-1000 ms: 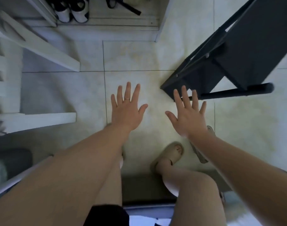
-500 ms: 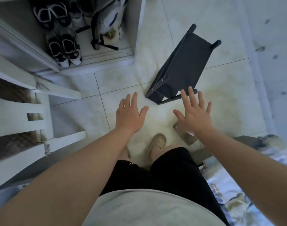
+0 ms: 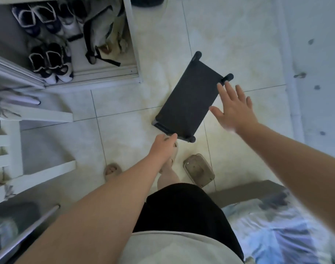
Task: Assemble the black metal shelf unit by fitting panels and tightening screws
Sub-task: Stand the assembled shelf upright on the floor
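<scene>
Presently, the black shelf unit [image 3: 189, 103] sits on the tiled floor [image 3: 239, 44] just ahead of your feet, and of your hands the right hand [image 3: 235, 109] is spread wide open at its right edge, holding nothing, while the left hand [image 3: 163, 144] is curled at its near corner, actual grip not determinable.

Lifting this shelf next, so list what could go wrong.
The left hand reaches only the near corner of the black shelf unit and the right hand is open at its side; lifted like this, it could tilt or slip. The clear plastic container lies beside the leg, so a step might kick it.
</scene>
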The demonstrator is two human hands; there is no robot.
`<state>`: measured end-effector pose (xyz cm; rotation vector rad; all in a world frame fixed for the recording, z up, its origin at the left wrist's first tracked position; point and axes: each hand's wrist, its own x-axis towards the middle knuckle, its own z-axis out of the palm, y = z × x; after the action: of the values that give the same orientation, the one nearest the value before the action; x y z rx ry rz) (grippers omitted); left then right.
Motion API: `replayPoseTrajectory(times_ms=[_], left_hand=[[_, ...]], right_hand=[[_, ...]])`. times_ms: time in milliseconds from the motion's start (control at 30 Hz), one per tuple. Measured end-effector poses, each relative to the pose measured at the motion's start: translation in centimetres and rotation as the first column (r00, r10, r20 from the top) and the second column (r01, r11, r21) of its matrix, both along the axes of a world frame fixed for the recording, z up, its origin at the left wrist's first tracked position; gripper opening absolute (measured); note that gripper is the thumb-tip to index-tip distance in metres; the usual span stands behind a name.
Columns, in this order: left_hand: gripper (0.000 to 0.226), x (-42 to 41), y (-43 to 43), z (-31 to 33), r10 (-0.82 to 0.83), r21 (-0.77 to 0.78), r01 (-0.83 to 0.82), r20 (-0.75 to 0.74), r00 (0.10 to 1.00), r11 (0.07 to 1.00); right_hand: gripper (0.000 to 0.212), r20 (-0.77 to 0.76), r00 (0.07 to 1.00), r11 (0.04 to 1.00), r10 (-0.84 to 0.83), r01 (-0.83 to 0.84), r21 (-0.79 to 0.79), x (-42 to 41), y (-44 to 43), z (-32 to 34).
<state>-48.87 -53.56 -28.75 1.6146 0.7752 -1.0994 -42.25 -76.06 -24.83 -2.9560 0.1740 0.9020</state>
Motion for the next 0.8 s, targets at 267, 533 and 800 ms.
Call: replayPoseTrajectory(times_ms=[267, 533, 800], left_hand=[[0.065, 2.8, -5.1, -4.5, 0.246, 0.082, -0.235, -0.156, 0.957, 0.968], [0.048, 4.0, -6.5, -6.9, 0.465, 0.112, -0.453, -0.115, 0.878, 0.884], [0.036, 5.3, -6.0, -5.2, 0.579, 0.098, -0.572, -0.064, 0.813, 0.815]], right_hand=[[0.075, -0.112, 0.993, 0.999, 0.035, -0.032, 0.026, 10.3, -4.7, -6.8], [0.038, -0.149, 0.985, 0.996, 0.083, -0.085, -0.006, 14.5, -5.4, -10.3], [0.044, -0.176, 0.981, 0.984, -0.079, 0.105, 0.146, 14.3, -5.4, -8.2]])
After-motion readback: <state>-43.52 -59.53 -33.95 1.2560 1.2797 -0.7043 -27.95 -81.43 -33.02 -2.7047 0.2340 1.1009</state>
